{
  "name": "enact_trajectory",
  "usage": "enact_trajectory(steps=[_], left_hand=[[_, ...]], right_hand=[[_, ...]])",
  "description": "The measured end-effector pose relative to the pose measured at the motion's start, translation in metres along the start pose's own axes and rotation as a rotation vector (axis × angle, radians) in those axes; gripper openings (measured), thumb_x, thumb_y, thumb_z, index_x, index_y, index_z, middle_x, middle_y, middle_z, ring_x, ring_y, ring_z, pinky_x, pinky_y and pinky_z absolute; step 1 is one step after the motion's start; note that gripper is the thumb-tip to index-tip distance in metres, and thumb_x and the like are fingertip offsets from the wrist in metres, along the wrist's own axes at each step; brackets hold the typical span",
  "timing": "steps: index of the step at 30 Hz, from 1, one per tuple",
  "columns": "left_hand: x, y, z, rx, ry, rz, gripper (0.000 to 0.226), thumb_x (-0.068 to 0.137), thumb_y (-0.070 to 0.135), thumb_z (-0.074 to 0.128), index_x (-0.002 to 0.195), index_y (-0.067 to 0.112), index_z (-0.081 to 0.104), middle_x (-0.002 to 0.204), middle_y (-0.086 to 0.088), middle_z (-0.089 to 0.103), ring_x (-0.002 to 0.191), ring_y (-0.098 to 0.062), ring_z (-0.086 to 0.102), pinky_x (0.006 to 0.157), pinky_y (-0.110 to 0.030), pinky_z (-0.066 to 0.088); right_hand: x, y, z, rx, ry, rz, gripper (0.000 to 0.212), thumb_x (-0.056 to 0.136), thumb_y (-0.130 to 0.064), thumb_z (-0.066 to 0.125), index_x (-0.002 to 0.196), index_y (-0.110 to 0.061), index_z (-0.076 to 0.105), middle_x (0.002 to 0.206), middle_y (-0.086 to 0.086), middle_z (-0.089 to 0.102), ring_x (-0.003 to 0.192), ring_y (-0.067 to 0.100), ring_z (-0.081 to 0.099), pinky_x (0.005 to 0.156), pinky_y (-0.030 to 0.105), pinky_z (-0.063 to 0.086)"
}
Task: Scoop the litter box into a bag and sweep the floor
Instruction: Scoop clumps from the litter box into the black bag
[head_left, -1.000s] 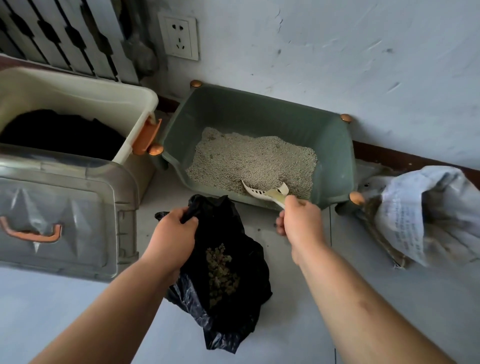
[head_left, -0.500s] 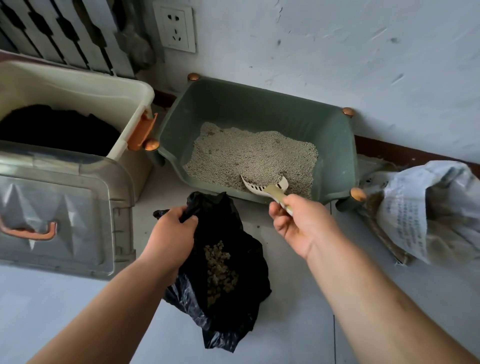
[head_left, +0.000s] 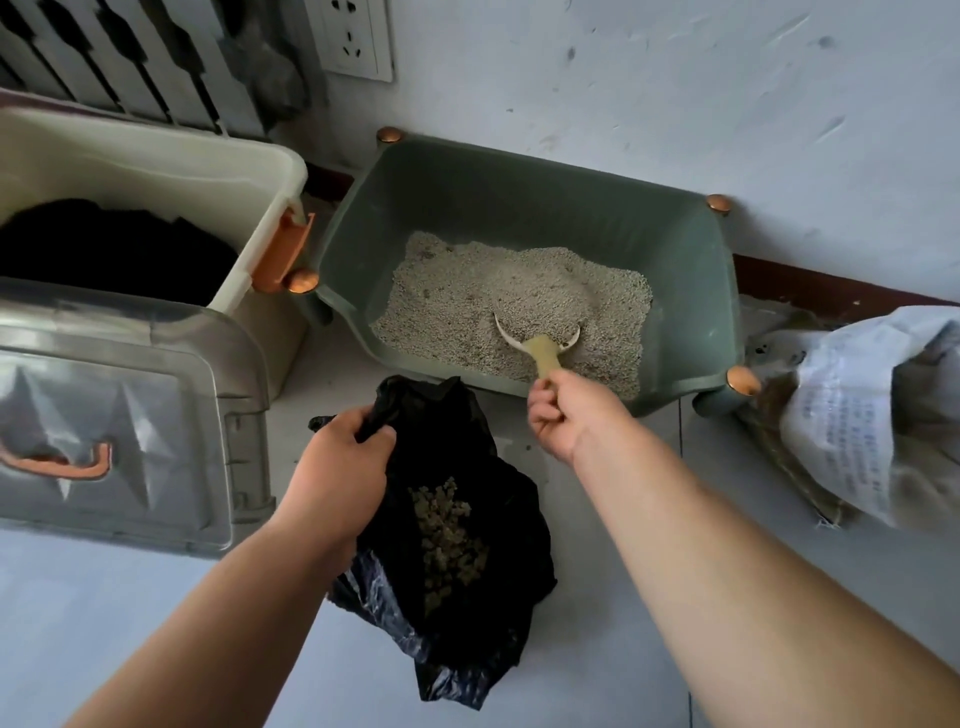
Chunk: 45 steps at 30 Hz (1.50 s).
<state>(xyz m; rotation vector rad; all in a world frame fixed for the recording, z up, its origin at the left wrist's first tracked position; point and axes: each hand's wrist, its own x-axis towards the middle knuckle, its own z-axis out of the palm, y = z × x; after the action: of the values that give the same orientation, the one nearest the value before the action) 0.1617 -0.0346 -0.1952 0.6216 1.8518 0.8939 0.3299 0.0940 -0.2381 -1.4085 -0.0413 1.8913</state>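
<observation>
Storage bin sits just left of litter box.

I see a pale wall, scuffed and marked, with a white power socket set in it at upper left. A dark skirting board runs along its foot. To the far left stands a white slatted radiator. The floor is light tile with thin grout lines, under soft, even light.

Litter box against wall, bag on floor before it, storage bin left, sack right
</observation>
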Motion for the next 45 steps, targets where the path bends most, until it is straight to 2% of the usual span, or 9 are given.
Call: enact_trajectory(steps=[3, 7, 12, 15, 18, 29, 45], left_hand=[[0.002, -0.004, -0.004, 0.002, 0.007, -0.016, 0.027, 0.101, 0.021, 0.051, 0.126, 0.022, 0.063, 0.098, 0.002, 0.073, 0.091, -0.019, 0.070, 0.075, -0.033, 0.056], [0.001, -0.008, -0.006, -0.001, 0.009, -0.032, 0.026, 0.101, 0.020, 0.051, 0.125, 0.021, 0.063, 0.097, 0.000, 0.074, 0.090, -0.021, 0.071, 0.078, -0.035, 0.057], [-0.001, -0.005, -0.007, -0.011, 0.006, -0.022, 0.025, 0.101, 0.020, 0.051, 0.123, 0.021, 0.063, 0.097, 0.001, 0.074, 0.090, -0.020, 0.071, 0.075, -0.032, 0.056], [-0.002, -0.003, -0.006, -0.003, 0.012, -0.013, 0.025, 0.101, 0.019, 0.052, 0.123, 0.023, 0.064, 0.096, 0.001, 0.074, 0.091, -0.021, 0.071, 0.084, -0.038, 0.058], [-0.007, -0.001, -0.005, -0.007, 0.002, -0.006, 0.021, 0.101, 0.017, 0.051, 0.116, 0.023, 0.065, 0.093, 0.000, 0.075, 0.089, -0.021, 0.072, 0.082, -0.037, 0.058], [-0.015, 0.001, -0.007, 0.007, -0.006, -0.011, 0.027, 0.101, 0.018, 0.051, 0.125, 0.019, 0.064, 0.100, -0.004, 0.074, 0.093, -0.025, 0.071, 0.091, -0.046, 0.057], [-0.015, 0.002, -0.007, 0.049, 0.000, -0.002, 0.030, 0.100, 0.019, 0.051, 0.127, 0.020, 0.063, 0.101, -0.004, 0.074, 0.094, -0.025, 0.071, 0.092, -0.048, 0.056]], right_hand=[[0.015, -0.014, 0.011, -0.120, 0.022, -0.067, 0.026, 0.102, -0.029, 0.044, 0.082, -0.013, 0.045, 0.065, -0.002, 0.038, 0.025, 0.001, 0.026, 0.025, 0.013, 0.015], [0.026, -0.007, -0.003, -0.212, 0.038, -0.143, 0.026, 0.101, -0.026, 0.047, 0.079, -0.012, 0.046, 0.064, -0.002, 0.039, 0.025, 0.000, 0.026, 0.023, 0.014, 0.014], [0.021, 0.013, -0.037, -0.167, 0.017, -0.223, 0.020, 0.099, -0.023, 0.050, 0.086, -0.009, 0.053, 0.064, -0.001, 0.040, 0.027, -0.001, 0.028, 0.024, 0.012, 0.016], [0.011, 0.021, -0.049, -0.148, 0.023, -0.251, 0.017, 0.098, -0.024, 0.053, 0.089, -0.010, 0.055, 0.063, -0.001, 0.041, 0.029, -0.001, 0.027, 0.026, 0.011, 0.017], [0.004, 0.022, -0.057, -0.120, 0.017, -0.277, 0.017, 0.098, -0.024, 0.052, 0.090, -0.010, 0.055, 0.064, 0.000, 0.039, 0.030, 0.000, 0.026, 0.026, 0.011, 0.016], [-0.007, 0.019, -0.065, -0.125, 0.034, -0.274, 0.015, 0.097, -0.023, 0.054, 0.089, -0.011, 0.055, 0.063, 0.000, 0.041, 0.031, 0.000, 0.028, 0.026, 0.012, 0.017], [-0.020, 0.017, -0.058, -0.133, -0.002, -0.239, 0.018, 0.098, -0.024, 0.053, 0.089, -0.009, 0.057, 0.063, -0.001, 0.041, 0.031, -0.001, 0.028, 0.026, 0.012, 0.016]])
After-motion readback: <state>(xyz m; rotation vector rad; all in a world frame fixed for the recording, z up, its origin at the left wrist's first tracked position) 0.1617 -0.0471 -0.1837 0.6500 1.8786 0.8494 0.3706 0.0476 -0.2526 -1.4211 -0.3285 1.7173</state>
